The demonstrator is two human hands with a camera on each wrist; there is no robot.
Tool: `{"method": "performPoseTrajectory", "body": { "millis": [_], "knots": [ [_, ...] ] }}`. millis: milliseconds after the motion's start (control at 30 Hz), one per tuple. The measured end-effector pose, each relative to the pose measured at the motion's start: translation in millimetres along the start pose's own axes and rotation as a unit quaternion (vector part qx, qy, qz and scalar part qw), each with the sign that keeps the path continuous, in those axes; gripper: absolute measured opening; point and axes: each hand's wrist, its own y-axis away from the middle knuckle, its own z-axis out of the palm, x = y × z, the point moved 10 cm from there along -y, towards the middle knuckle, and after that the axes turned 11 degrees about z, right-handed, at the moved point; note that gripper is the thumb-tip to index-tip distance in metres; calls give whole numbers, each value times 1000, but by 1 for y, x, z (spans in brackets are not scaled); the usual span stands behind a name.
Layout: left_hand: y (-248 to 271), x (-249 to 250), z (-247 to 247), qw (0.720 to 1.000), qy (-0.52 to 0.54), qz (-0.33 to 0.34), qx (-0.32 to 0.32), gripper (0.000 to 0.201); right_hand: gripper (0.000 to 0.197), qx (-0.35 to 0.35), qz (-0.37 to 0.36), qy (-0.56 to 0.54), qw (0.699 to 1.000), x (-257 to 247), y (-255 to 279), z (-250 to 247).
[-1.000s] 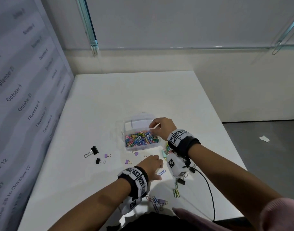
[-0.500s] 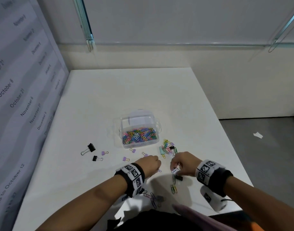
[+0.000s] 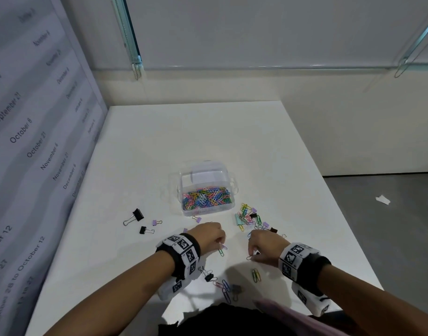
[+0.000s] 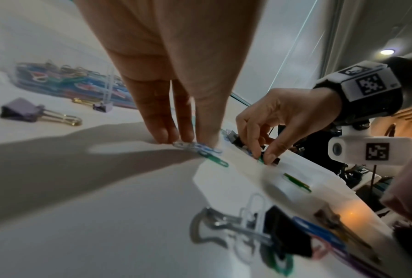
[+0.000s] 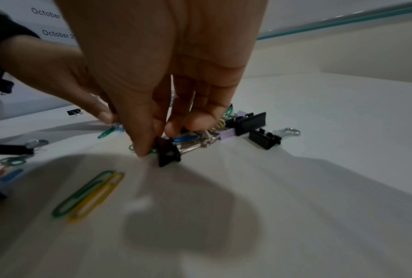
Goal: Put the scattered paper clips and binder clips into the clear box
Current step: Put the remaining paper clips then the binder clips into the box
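— What's over on the left of the white tabletop [image 3: 140,151]?

— Two black binder clips with wire handles [image 3: 134,216] and a small lilac binder clip [image 3: 156,222], lying apart from one another, well left of the box. A grey wall panel printed with dates [image 3: 26,132] stands along that edge.

— And the left hand?

— The left hand [image 3: 209,235] is down at the table, fingers bunched, fingertips [image 4: 163,134] pressing on a blue paper clip [image 4: 200,147] hooked with a green paper clip [image 4: 215,159]. Whether the fingers have really gripped them or only pin them to the surface, I cannot tell.

— Where's the box?

— The clear plastic box [image 3: 205,190] sits beyond both hands, mid-table, open, its floor covered with a layer of coloured paper clips [image 3: 206,198]. A lilac clip lies just against its near wall.

— The right hand?

— The right hand [image 3: 265,246] is curled downward, thumb and fingers pinching a small black binder clip [image 5: 168,151] that touches the table. Near it lie a green and a yellow paper clip side by side [image 5: 88,193].

— Further right?

— A loose heap of coloured paper clips and small binder clips [image 3: 250,218] just right of the box, near the right hand. More clips lie at the near edge between the wrists [image 3: 226,287].
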Motion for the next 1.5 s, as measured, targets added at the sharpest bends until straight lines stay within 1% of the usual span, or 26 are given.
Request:
{"method": "performPoseTrajectory", "body": {
  "millis": [67, 133, 200, 267, 333, 467, 533, 633, 733, 800, 867, 1000, 1100, 1200, 1267, 1367, 1433, 1500],
  "knots": [
    [3, 3, 5, 1000, 5, 8, -11, 32, 21, 5, -2, 9, 1000, -1, 3, 2],
    [4, 4, 10, 1000, -5, 12, -22, 39, 31, 6, -4, 16, 1000, -2, 9, 6],
    [4, 5, 11, 1000, -3, 12, -25, 37, 48, -8, -12, 25, 1000, -3, 15, 13],
    [4, 4, 13, 999, 10, 9, -29, 33, 57, -20, -24, 38, 999, -5, 18, 21],
    [4, 4, 15, 999, 22, 6, -38, 27, 55, -22, -26, 29, 999, -6, 18, 25],
    [6, 5, 15, 998, 43, -2, -42, 18, 35, -29, -14, -21, 999, -7, 15, 22],
    [7, 7, 15, 998, 31, 1, -47, 17, 25, -33, -8, -47, 998, -5, 14, 20],
    [8, 11, 18, 998, -7, 7, -61, 14, 17, -13, -20, -52, 998, -7, 15, 11],
    [9, 10, 17, 997, -37, -3, -63, 15, 19, 13, -34, -36, 999, -10, 18, 3],
    [9, 8, 15, 997, -48, -11, -64, 16, 22, 23, -27, -30, 999, -8, 20, 1],
    [9, 6, 13, 997, -52, -22, -61, 17, 22, 32, -4, -33, 999, -4, 23, 0],
    [9, 1, 11, 997, -36, -34, -57, 17, 25, 33, 72, -61, 995, 16, 32, 11],
    [8, -1, 13, 997, -25, -30, -61, 15, 25, 54, 96, -68, 992, 25, 37, 17],
    [9, 0, 13, 997, -25, -29, -62, 15, 37, 71, 120, -90, 986, 32, 39, 12],
    [10, 1, 12, 998, -27, -26, -54, 14, 44, 72, 117, -96, 986, 31, 37, 9],
    [11, 5, 9, 998, -38, -19, -35, 14, 49, 75, 87, -118, 986, 21, 36, 10],
    [12, 7, 7, 998, -47, -22, -28, 14, 48, 75, 66, -136, 986, 14, 34, 13],
    [14, 6, 7, 998, -45, -30, -25, 15, 44, 77, 56, -151, 984, 10, 31, 14]
  ]
}}
